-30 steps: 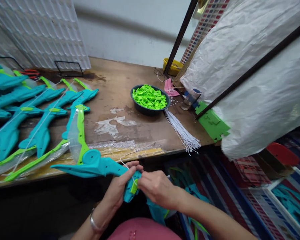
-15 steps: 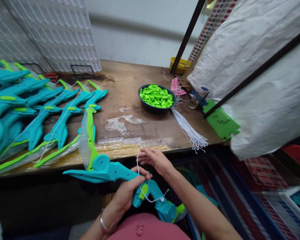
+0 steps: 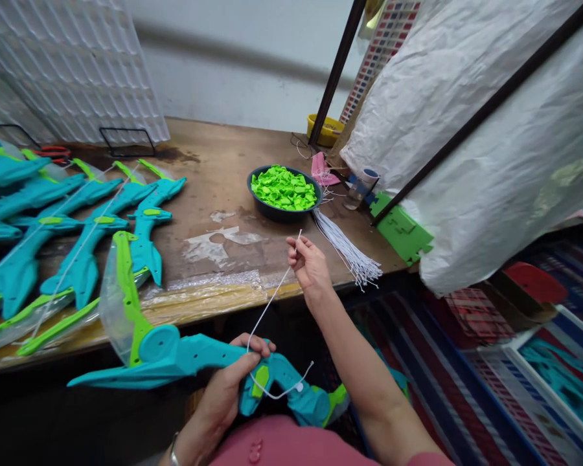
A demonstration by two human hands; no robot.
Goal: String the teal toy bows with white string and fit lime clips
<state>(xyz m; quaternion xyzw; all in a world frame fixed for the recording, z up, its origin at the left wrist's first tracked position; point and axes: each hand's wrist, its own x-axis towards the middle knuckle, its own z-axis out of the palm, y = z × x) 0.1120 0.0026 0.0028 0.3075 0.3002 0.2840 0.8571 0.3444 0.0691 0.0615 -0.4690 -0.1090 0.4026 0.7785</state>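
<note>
My left hand [image 3: 218, 395] is closed around the middle of a teal and lime-green toy bow [image 3: 206, 353], which lies across my lap level. Its left limb, with a clear plastic fin, overlaps the bench edge. A white cord [image 3: 271, 300] loops past the bow's green insert and runs through or under my left thumb; exactly where is hidden. Its other tip hangs loose near the bow's right part. Pinched in my right hand [image 3: 309, 266], raised over the bench edge, is one end of the cord, drawn fairly straight.
Several similar bows [image 3: 85, 230] lie on the left of the bench [image 3: 214, 155]. A dark bowl [image 3: 282, 213] holds lime-green pieces [image 3: 286, 186]. Beside it, a bundle of white cords [image 3: 347, 249] hangs toward the edge. A green foam piece [image 3: 402, 228] and white sheeting [image 3: 466, 129] stand right.
My right hand has moved up and away from the bow, drawing the cord out straight. My left hand still grips the bow. The view has shifted to the right.
</note>
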